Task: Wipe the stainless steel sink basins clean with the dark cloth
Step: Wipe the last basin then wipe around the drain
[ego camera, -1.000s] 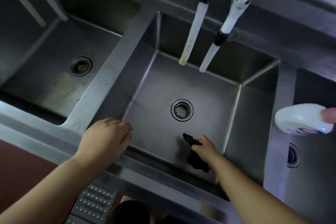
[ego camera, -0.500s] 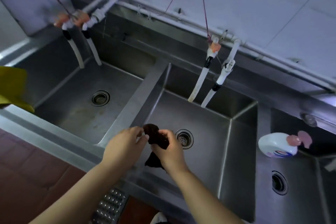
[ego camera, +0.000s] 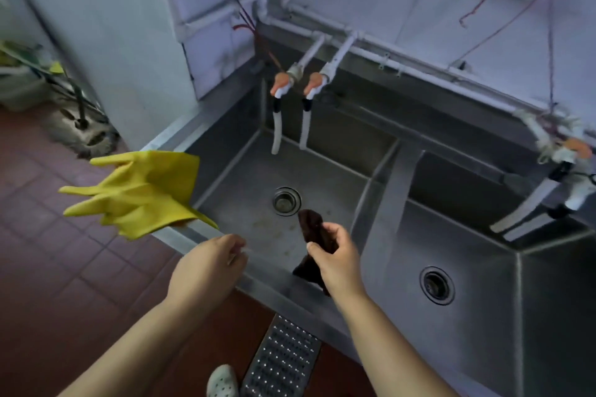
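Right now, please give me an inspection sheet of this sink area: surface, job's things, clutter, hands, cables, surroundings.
Surface: left basin floor shows brownish stains near its drain; right basin looks cleaner, its drain uncovered.
Job's things: dark cloth held above the left basin, not touching steel.
Clutter: yellow rubber gloves draped over the left corner of the sink rim.
Hands: right hand grips the cloth; left hand hovers over the front rim, fingers loosely curled, holding nothing.
Cables: red strings hang from the wall pipes; no electric cable seen.
Surroundings: white hoses hang from the taps; red floor tiles; perforated metal floor grate.
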